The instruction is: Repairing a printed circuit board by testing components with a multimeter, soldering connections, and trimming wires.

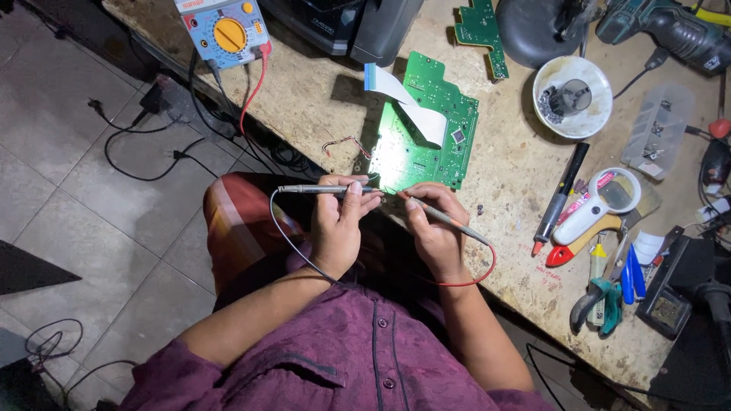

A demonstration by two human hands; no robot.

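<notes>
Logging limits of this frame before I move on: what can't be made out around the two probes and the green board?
Head view only:
- Probe tips: the glare on the green circuit board washes out where they touch.
- Left hand: its fingers cover the middle of the grey probe.
- Right hand: hides the front of the red-wired probe.
- Multimeter: cut off by the top edge; the dial setting is too small to tell.

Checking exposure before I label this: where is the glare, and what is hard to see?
Head view: glare washes out the green circuit board near corner, by the left hand and right hand; bench evenly lit; floor dim.
</notes>
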